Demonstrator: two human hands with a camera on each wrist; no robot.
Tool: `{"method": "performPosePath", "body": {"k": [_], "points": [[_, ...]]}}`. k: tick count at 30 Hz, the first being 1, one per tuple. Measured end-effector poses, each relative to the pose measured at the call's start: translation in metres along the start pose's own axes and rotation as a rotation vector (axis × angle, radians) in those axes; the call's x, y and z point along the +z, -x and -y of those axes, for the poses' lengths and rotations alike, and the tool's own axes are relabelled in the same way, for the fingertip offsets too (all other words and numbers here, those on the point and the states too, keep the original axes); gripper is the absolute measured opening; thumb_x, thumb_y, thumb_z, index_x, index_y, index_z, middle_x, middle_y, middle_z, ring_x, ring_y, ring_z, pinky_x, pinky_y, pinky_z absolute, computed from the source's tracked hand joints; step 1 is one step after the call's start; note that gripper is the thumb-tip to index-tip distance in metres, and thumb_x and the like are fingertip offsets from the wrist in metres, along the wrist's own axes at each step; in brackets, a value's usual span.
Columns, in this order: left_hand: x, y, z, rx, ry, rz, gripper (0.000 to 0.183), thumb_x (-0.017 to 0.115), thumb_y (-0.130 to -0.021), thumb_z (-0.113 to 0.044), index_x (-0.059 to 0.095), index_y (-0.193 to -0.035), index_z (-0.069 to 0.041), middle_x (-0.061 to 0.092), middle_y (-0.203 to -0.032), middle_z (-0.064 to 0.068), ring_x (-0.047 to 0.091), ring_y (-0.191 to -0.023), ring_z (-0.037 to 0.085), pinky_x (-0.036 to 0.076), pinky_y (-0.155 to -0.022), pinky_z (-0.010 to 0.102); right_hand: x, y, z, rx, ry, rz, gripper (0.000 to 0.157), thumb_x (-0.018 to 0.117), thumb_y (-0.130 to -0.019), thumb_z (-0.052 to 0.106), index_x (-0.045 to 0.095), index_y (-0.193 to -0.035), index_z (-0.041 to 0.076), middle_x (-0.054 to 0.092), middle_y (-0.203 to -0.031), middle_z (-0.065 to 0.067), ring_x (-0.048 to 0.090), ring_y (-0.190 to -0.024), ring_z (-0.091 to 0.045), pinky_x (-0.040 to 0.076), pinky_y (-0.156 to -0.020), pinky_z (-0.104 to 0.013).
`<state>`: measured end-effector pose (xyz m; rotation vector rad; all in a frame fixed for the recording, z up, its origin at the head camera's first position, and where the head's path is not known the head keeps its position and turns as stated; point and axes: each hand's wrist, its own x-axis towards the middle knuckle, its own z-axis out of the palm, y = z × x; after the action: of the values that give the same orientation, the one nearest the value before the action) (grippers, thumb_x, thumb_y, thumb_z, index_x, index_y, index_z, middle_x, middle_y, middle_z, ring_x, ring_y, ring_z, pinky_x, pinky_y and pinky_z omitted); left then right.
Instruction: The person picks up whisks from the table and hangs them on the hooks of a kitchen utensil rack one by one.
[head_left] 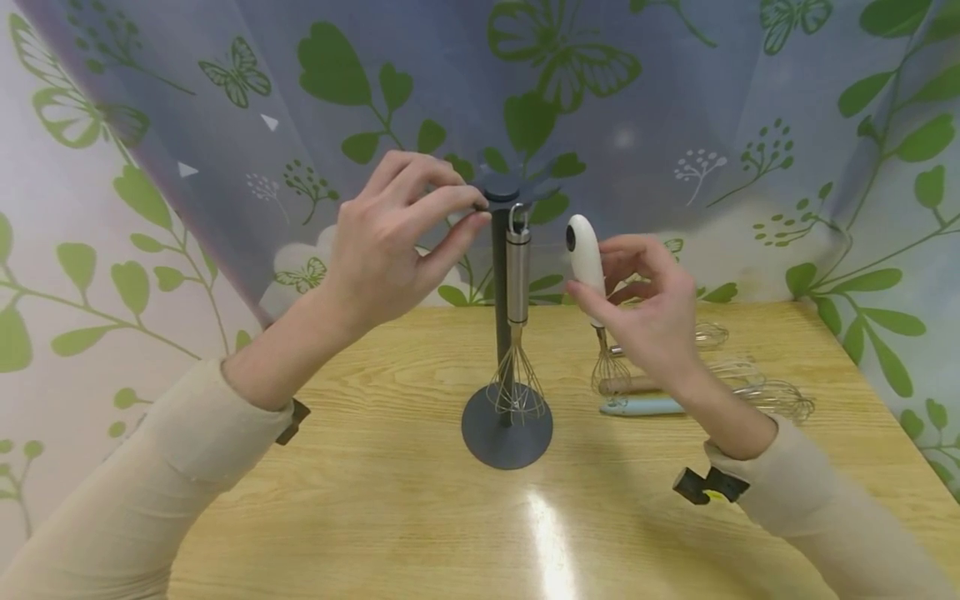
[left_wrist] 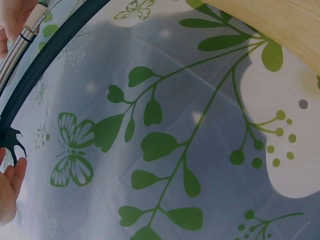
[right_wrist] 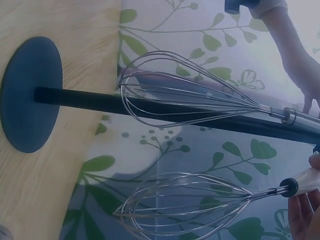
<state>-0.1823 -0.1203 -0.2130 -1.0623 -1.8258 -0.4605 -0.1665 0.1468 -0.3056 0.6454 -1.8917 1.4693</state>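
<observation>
A dark stand (head_left: 502,333) with a round base rises from the table, and a steel-handled whisk (head_left: 517,275) hangs from a hook at its top. With thumb and fingertips my left hand (head_left: 408,225) pinches a dark hook at the stand's top, mostly hidden by the fingers; this hand (left_wrist: 10,192) also shows at the edge of the left wrist view. My right hand (head_left: 648,300) holds a white-handled whisk (head_left: 587,254) upright by its handle, just right of the hanging one. In the right wrist view its wire loops (right_wrist: 195,205) lie beside the pole.
Several more whisks lie on the wooden table (head_left: 337,500) at the right, behind my right hand, one with a light blue handle (head_left: 645,406) and one with a wooden handle (head_left: 630,384). A leaf-patterned curtain (head_left: 420,50) hangs behind the table.
</observation>
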Motion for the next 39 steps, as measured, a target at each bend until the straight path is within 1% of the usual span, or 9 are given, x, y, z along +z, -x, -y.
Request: {"method": "performPosePath", "body": {"k": [6, 10, 14, 18, 25, 30, 36, 39], "points": [[0.000, 0.000, 0.000, -0.002, -0.007, 0.005, 0.016, 0.074, -0.099, -0.021, 0.079, -0.101, -0.006, 0.073, -0.100, 0.014, 0.065, -0.103, 0.034, 0.058, -0.060, 0.041, -0.003, -0.006, 0.005, -0.030, -0.001, -0.010, 0.041, 0.084, -0.077, -0.011, 0.063, -0.112, -0.014, 0.068, -0.088, 0.027, 0.065, -0.075, 0.004, 0.056, -0.059, -0.014], [0.000, 0.000, -0.001, -0.004, -0.003, 0.004, 0.015, 0.074, -0.099, -0.021, 0.079, -0.101, -0.007, 0.073, -0.100, 0.014, 0.066, -0.103, 0.033, 0.057, -0.059, 0.040, -0.005, -0.011, 0.009, -0.053, 0.003, -0.034, 0.041, 0.084, -0.076, -0.011, 0.063, -0.111, -0.014, 0.068, -0.088, 0.027, 0.065, -0.075, 0.004, 0.055, -0.060, -0.013], [0.000, 0.000, -0.001, -0.007, 0.002, -0.001, 0.014, 0.074, -0.099, -0.019, 0.079, -0.101, -0.006, 0.074, -0.100, 0.013, 0.066, -0.102, 0.032, 0.057, -0.059, 0.040, -0.006, -0.016, 0.012, -0.069, 0.008, -0.039, 0.041, 0.084, -0.076, -0.011, 0.063, -0.112, -0.014, 0.068, -0.089, 0.028, 0.065, -0.076, 0.004, 0.055, -0.061, -0.013], [0.000, 0.000, -0.001, -0.008, 0.000, -0.002, 0.015, 0.074, -0.099, -0.020, 0.079, -0.101, -0.006, 0.074, -0.100, 0.014, 0.066, -0.102, 0.033, 0.057, -0.060, 0.040, -0.007, -0.019, 0.014, -0.075, 0.013, -0.044, 0.041, 0.084, -0.077, -0.011, 0.064, -0.112, -0.013, 0.068, -0.088, 0.028, 0.066, -0.076, 0.003, 0.056, -0.061, -0.014], [0.000, 0.000, -0.001, -0.010, 0.001, -0.001, 0.014, 0.074, -0.099, -0.020, 0.079, -0.101, -0.007, 0.074, -0.100, 0.013, 0.066, -0.102, 0.033, 0.057, -0.059, 0.041, -0.005, -0.022, 0.020, -0.072, 0.022, -0.058, 0.039, 0.085, -0.076, -0.008, 0.069, -0.112, -0.007, 0.068, -0.086, 0.022, 0.066, -0.073, 0.002, 0.055, -0.060, -0.014], [0.000, 0.000, -0.001, -0.007, 0.003, 0.000, 0.015, 0.074, -0.099, -0.020, 0.079, -0.101, -0.006, 0.073, -0.100, 0.014, 0.065, -0.102, 0.033, 0.057, -0.060, 0.040, -0.006, -0.025, 0.023, -0.083, 0.028, -0.065, 0.039, 0.085, -0.076, -0.007, 0.068, -0.112, -0.007, 0.067, -0.086, 0.022, 0.066, -0.073, 0.001, 0.055, -0.059, -0.014], [0.000, -0.001, -0.001, -0.010, 0.006, -0.002, 0.016, 0.073, -0.100, -0.021, 0.079, -0.100, -0.006, 0.073, -0.099, 0.014, 0.065, -0.102, 0.034, 0.058, -0.063, 0.042, -0.004, -0.031, 0.023, -0.083, 0.029, -0.040, 0.041, 0.086, -0.077, -0.007, 0.066, -0.113, -0.010, 0.066, -0.087, 0.026, 0.066, -0.072, 0.001, 0.056, -0.059, -0.015], [0.000, -0.001, -0.001, -0.011, 0.006, -0.001, 0.016, 0.074, -0.100, -0.021, 0.079, -0.100, -0.006, 0.073, -0.099, 0.014, 0.065, -0.102, 0.034, 0.058, -0.063, 0.042, -0.004, -0.033, 0.024, -0.088, 0.027, -0.046, 0.040, 0.086, -0.077, -0.006, 0.066, -0.112, -0.010, 0.066, -0.087, 0.026, 0.065, -0.070, 0.002, 0.055, -0.059, -0.015]]}}
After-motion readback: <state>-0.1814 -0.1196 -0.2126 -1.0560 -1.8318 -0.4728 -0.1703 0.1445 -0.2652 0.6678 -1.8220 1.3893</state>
